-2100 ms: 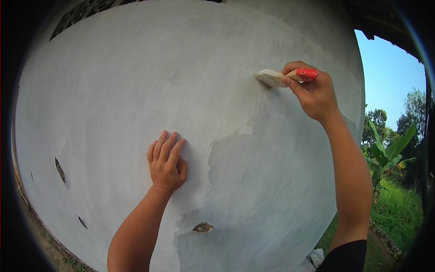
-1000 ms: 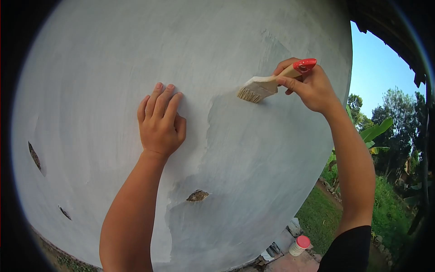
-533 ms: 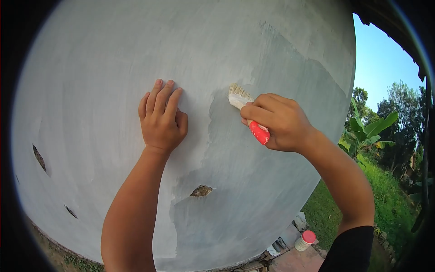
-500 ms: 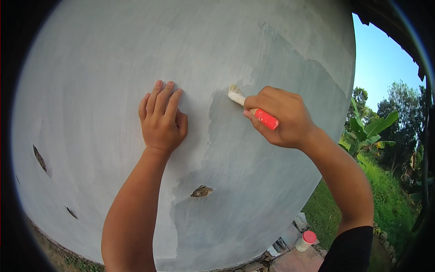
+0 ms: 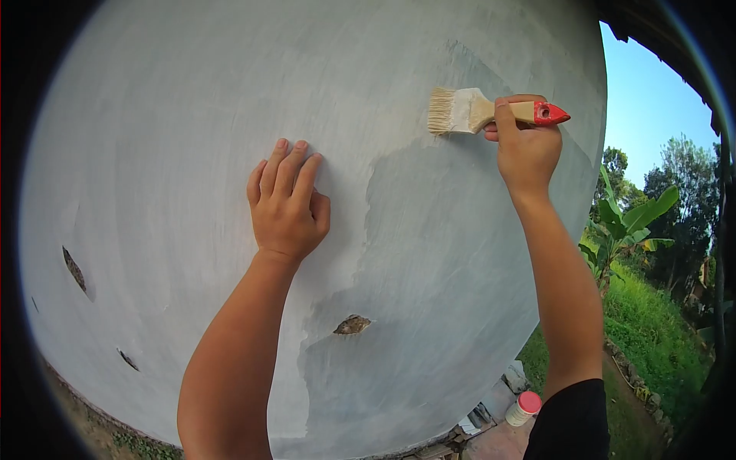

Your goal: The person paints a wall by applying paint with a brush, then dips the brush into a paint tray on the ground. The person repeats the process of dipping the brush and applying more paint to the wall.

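Observation:
My right hand (image 5: 529,149) is closed round the wooden handle of a paintbrush (image 5: 468,110), whose red handle end sticks out to the right. Its pale bristles point left, at the upper edge of a darker, wet-looking area on the grey wall (image 5: 192,100). Whether the bristle tips touch the wall I cannot tell. My left hand (image 5: 287,203) rests on the lighter part of the wall, fingers stretched upward, holding nothing. Below and between the hands, a chipped hole (image 5: 353,325) shows in the wall's surface.
Two more gashes (image 5: 74,268) (image 5: 128,359) mark the wall at the left. Down on the ground at the lower right stands a white tub with a red lid (image 5: 524,409), near broken slabs. Grass (image 5: 652,337) and a banana plant (image 5: 629,222) lie beyond the wall's right edge.
My right hand has moved up and to the right with the paintbrush, turning it so the broad side of the bristles shows. My left hand stays on the wall, shifted only slightly in view.

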Motion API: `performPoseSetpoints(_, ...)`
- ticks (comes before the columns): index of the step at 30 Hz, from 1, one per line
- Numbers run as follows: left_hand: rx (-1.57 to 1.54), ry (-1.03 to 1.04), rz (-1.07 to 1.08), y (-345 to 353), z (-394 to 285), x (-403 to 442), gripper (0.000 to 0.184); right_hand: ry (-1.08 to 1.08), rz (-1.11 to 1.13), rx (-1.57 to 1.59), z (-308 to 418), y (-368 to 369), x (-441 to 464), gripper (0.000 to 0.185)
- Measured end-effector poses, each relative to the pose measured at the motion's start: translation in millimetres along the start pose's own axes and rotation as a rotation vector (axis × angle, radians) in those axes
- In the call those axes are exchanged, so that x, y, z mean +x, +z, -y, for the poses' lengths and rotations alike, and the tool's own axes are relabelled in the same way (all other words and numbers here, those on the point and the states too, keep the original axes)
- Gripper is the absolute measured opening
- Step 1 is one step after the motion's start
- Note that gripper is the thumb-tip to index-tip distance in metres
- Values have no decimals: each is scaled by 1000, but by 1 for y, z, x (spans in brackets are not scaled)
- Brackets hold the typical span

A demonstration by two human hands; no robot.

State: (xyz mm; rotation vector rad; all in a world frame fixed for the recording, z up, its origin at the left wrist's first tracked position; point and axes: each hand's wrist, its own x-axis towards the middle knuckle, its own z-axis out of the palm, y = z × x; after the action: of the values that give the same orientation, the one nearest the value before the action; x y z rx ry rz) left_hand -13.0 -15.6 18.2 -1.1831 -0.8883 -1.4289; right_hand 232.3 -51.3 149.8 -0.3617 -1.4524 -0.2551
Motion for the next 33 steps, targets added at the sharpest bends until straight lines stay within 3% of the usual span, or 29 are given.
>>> performPoseSetpoints(2, 7, -3, -6, 0, 2, 2, 43, -247, -155, -214, -4, -5, 0, 15)
performPoseSetpoints(3, 13, -1, -7, 0, 1, 2, 42, -239, -153, -216, -3, -5, -2, 15)
performPoseSetpoints(5, 12, 4, -2, 1, 0, 1, 42, 144, -66, 385, 0, -8, -6, 14)
performPoseSetpoints(6, 19, 7, -13, 1, 0, 2, 42, 149, -70, 382, -2, -9, -9, 14)
performPoseSetpoints(8, 18, 23, -14, 3, -1, 2, 42, 64, -82, 11, -9, -13, -17, 13)
performPoseSetpoints(9, 34, 22, -21, 3, 0, 3, 41, 69, -86, 14, -9, -13, -17, 13)
performPoseSetpoints(11, 47, 27, -15, 2, 1, 2, 40, -164, -136, -80, -7, -16, -20, 15)
performPoseSetpoints(12, 53, 31, -12, 1, 1, 2, 41, -153, -142, -84, -7, -15, -22, 15)
performPoseSetpoints(14, 50, 42, 0, 1, 0, 3, 42, 110, -18, 340, -5, -9, -28, 15)
performPoseSetpoints(15, 58, 38, 2, 1, 0, 3, 42, 122, -30, 336, -9, -8, -30, 15)
performPoseSetpoints(17, 55, 58, 19, 1, 0, 2, 42, -211, -97, -79, -21, -6, -32, 7)
performPoseSetpoints(20, 69, 70, 25, 2, 3, 3, 42, -347, -140, -228, 3, -4, -24, 11)
performPoseSetpoints(21, 72, 73, 18, 2, 3, 2, 42, -328, -155, -232, 4, 0, -20, 11)
performPoseSetpoints(23, 73, 86, 14, 3, 3, 2, 41, -64, -60, 231, 1, 7, -3, 12)
performPoseSetpoints(24, 75, 82, 15, 3, 3, 2, 41, -57, -73, 232, -3, 6, 8, 12)
performPoseSetpoints(26, 81, 92, 13, 3, 4, 2, 41, -63, -270, -142, -5, 5, 28, 10)
performPoseSetpoints(30, 99, 98, -21, 5, 4, 3, 41, -142, -393, -167, 15, 3, 46, 14)
performPoseSetpoints(32, 94, 96, -15, 4, 4, 2, 41, 320, -233, 262, 27, 7, 46, 15)
performPoseSetpoints(33, 86, 98, -14, 4, 4, 3, 41, 323, -234, 262, 20, 5, 46, 15)
